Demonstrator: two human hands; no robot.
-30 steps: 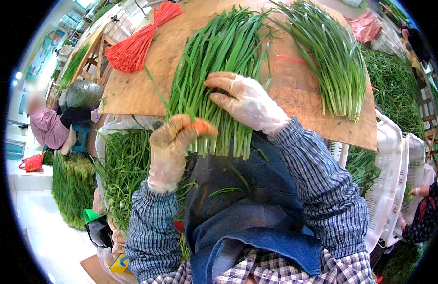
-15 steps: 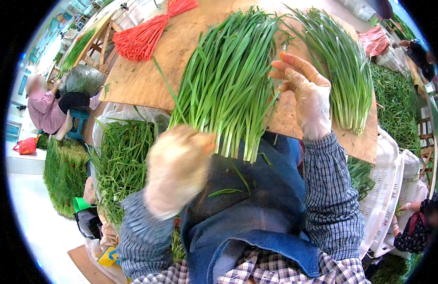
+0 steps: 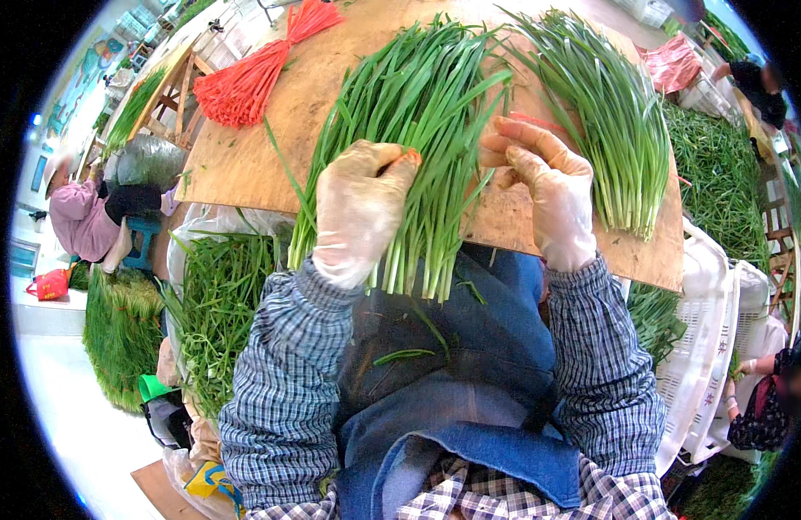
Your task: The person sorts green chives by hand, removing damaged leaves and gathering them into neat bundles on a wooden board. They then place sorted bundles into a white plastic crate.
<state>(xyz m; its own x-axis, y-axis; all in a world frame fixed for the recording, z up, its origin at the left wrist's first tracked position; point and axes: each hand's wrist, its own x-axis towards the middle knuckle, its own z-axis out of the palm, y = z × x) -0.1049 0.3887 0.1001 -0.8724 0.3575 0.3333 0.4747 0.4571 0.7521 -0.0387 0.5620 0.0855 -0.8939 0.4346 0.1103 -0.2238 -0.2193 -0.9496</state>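
Note:
A loose pile of green garlic chives [image 3: 444,104] lies on the wooden board in front of me, its pale stem ends hanging over the near edge. My left hand [image 3: 363,208], in a thin pale glove, rests over the pile's left side. Its thumb and forefinger are pressed together among the leaves; what they pinch is too small to make out. Just right of the pile, my gloved right hand [image 3: 556,186] hovers with bent fingers held apart. Behind those fingers a red strip [image 3: 539,123] shows. A second garlic chive bunch [image 3: 612,130] lies farther right.
Red ties [image 3: 244,82] sit fanned on the board [image 3: 244,169] at the far left. Greens fill a lined container [image 3: 223,321] on my left. White crates [image 3: 695,347] stand at the right. One person [image 3: 84,212] sits at left; others are at the right edge.
My left hand has moved up and inward from the stem ends onto the leaves, and its fingers have closed. My right hand has shifted slightly down and left, its fingers more bent.

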